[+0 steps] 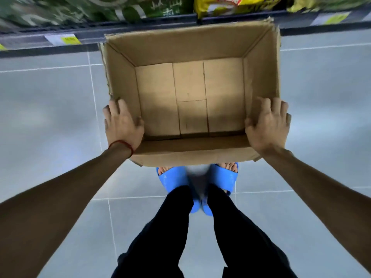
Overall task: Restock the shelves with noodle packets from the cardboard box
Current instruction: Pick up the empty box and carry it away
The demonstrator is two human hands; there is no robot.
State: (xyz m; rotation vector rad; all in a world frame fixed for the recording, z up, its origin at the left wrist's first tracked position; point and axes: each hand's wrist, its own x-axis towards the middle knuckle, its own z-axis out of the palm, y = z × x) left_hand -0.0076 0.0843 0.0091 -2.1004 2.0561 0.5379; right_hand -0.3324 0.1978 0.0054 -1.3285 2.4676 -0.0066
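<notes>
Left hand (122,125) grips the cardboard box (180,45) at its near-left corner, thumb inside; right hand (268,125) clasps the near-right, fingertips hidden outside; box over blue sandals (172,179); beyond, shelf (140,31), blurred packets (160,7) cut off.

A shop aisle, a grocery or supermarket by the look: a dark shelf (140,30) fronted by a rail of yellow price labels (69,39), stocked with green packets (80,7) and yellow packets (230,6), above a floor (50,117) of large grey tiles
</notes>
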